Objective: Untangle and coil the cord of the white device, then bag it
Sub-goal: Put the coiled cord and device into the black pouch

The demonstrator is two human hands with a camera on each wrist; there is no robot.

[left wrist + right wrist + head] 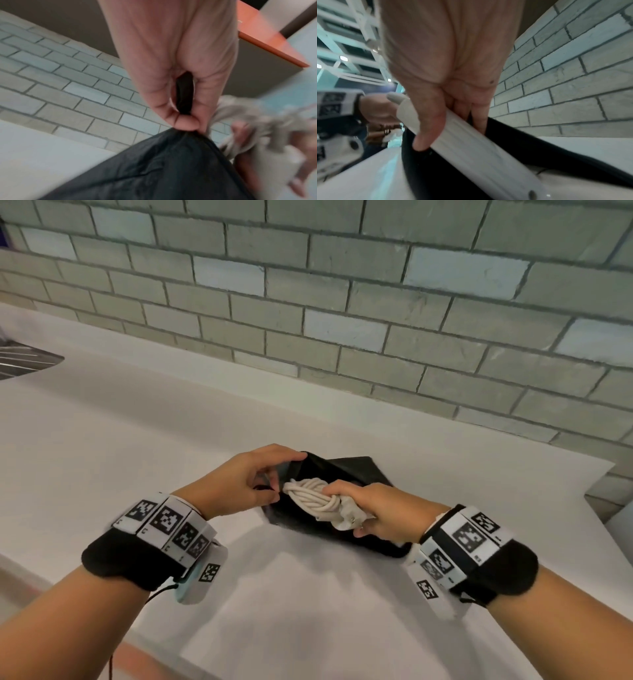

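Note:
A black bag (346, 465) lies on the white counter (171, 422) with its mouth held open. My left hand (274, 470) pinches the bag's near-left rim; the left wrist view shows thumb and finger closed on the black bag (154, 169). My right hand (356, 508) grips the white device (349, 517) together with its coiled cream cord (313, 494), held over the bag's opening. In the right wrist view my fingers (429, 128) wrap the white device (479, 155) above the black bag (539, 146). How far the bundle sits inside the bag is unclear.
A grey brick wall (376, 302) runs along the back of the counter. A metal sink or drainer (24, 361) sits at the far left edge. The counter ends in a step at the right (603, 474). An orange shelf edge (267, 37) shows overhead.

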